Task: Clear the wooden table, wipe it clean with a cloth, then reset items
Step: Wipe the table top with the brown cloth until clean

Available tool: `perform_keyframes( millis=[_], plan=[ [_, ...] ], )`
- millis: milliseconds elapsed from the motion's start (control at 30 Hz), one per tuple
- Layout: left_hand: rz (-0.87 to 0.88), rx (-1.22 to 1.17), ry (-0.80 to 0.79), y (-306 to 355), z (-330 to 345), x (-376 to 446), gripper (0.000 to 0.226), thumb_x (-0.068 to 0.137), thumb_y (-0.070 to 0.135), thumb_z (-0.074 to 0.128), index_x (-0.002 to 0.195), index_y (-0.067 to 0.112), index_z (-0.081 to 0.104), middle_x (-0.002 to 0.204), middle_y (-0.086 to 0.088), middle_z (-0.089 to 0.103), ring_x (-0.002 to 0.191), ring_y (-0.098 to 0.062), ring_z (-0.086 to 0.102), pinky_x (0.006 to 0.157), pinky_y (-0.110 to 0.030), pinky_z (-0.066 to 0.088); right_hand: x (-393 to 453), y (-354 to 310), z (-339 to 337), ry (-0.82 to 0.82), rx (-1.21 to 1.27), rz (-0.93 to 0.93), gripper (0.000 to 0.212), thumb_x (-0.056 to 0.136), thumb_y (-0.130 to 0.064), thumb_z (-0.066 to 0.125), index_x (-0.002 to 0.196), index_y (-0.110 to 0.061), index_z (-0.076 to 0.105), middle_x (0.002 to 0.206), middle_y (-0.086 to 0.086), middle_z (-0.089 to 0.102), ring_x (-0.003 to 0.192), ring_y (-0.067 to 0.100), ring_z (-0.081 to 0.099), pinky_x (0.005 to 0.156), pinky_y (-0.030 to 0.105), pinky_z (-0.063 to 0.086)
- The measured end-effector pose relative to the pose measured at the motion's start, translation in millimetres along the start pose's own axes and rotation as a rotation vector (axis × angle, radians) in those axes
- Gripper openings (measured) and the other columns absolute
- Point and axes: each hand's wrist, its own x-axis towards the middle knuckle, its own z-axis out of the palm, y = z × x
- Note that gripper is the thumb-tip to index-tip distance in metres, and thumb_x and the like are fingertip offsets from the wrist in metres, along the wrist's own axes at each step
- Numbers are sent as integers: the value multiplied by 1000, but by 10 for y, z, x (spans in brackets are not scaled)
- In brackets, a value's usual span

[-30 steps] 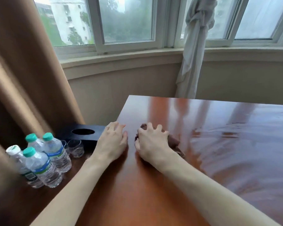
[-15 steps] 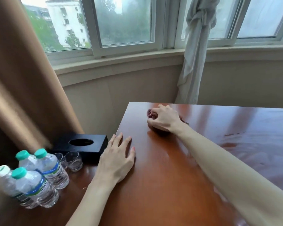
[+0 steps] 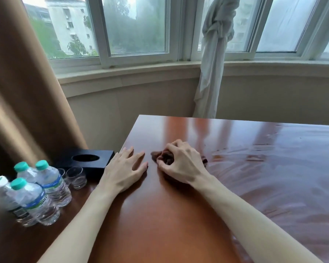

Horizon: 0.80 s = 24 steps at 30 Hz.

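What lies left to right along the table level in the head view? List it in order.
water bottles → glass cups → black tissue box → left hand → right hand gripping the brown cloth → bare glossy wooden table.

1. My right hand (image 3: 180, 164) covers most of the cloth (image 3: 164, 158); only bunched dark folds poke out between my fingers.
2. The table (image 3: 254, 186) runs off the right and bottom edges.
3. The bottles (image 3: 36, 198) are blurred; I can't read the labels.
4. The black box (image 3: 87, 162) hides partly behind my left hand (image 3: 124, 171).
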Motion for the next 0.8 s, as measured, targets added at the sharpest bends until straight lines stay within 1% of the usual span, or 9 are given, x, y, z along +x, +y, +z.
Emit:
perform_keyframes(
  millis=[67,100,200,333,433,567,667,733,800],
  plan=[
    [-11,-4,9,-12,14,17,55,97,64,41,150,50,37,165,7,24,154,-12,12,122,-34,15,384,177,134,20,-15,63,47,78,-63,55,115,-35,65,115,1,63,102,28,62,87,39,53],
    [-18,-6,6,-24,21,30,55,97,65,41,150,51,37,165,9,24,154,-10,12,121,-33,16,603,283,181,15,-41,97,50,77,-65,51,115,-36,66,112,3,64,101,30,63,86,40,54],
    [-38,-10,11,-70,74,68,56,95,70,37,148,56,34,165,16,20,153,-4,7,122,-31,14,1312,601,308,11,-84,187,54,74,-69,43,102,-34,73,104,4,66,101,33,63,83,38,51],
    [-70,11,21,-45,85,106,54,93,73,32,146,64,27,164,25,11,152,2,1,122,-28,11,2083,934,496,66,-71,252,45,79,-68,56,97,-31,74,105,5,68,104,34,63,82,37,45],
    [-85,-6,23,-11,47,92,52,93,71,35,144,66,28,163,28,10,151,3,0,122,-28,12,2259,993,573,72,-86,281,40,83,-61,59,103,-29,74,110,7,65,108,36,60,87,39,45],
    [-86,-16,-6,-46,56,101,55,92,73,36,145,65,29,164,24,16,152,-2,8,121,-35,21,1797,799,405,2,-101,221,39,88,-57,53,108,-30,73,112,8,62,111,37,57,86,42,43],
    [-59,0,-3,-44,60,85,55,95,70,37,148,58,33,164,16,23,152,-7,14,120,-37,25,1119,527,104,-68,-78,209,42,86,-65,52,94,-30,75,102,3,65,104,34,61,77,38,42],
    [-53,-1,-9,-21,44,64,54,97,66,38,149,53,36,163,11,26,152,-11,17,119,-38,25,527,281,-55,-72,-52,198,45,84,-68,53,87,-28,72,95,1,62,99,31,60,77,37,45],
    [-46,2,-34,11,24,37,53,99,62,39,150,50,36,164,7,26,152,-14,17,120,-39,21,-127,13,-165,-59,-61,137,43,82,-68,52,88,-29,68,94,-1,57,96,28,57,81,38,48]
  ],
)
